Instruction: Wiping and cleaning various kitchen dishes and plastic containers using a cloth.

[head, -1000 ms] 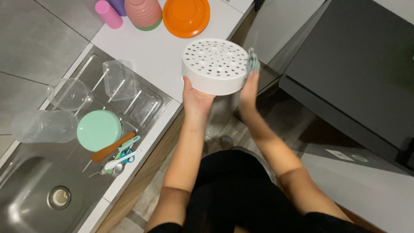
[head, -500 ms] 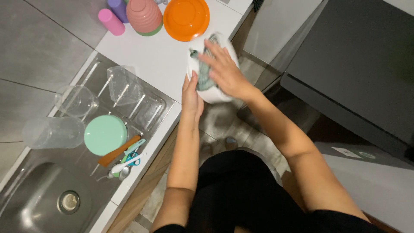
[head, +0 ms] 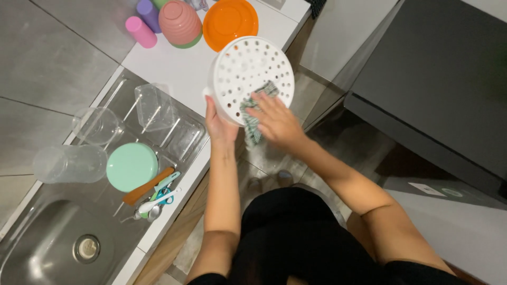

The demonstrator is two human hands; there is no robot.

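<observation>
Now my left hand (head: 219, 126) grips the rim of a white perforated tray (head: 253, 68), tilted above the bench (head: 185, 68). My right hand (head: 277, 120) presses a green checked cloth (head: 253, 119) flat against its holed face, fingers spread.

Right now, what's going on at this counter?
A person stands at a white counter beside a sink. Their left hand grips the rim of a round white perforated tray, tilted up, while the right hand presses a green checked cloth against its holed face. On the drainer lie clear plastic containers, a mint green lid and some utensils. An orange plate and pink cups sit further along the counter.
</observation>
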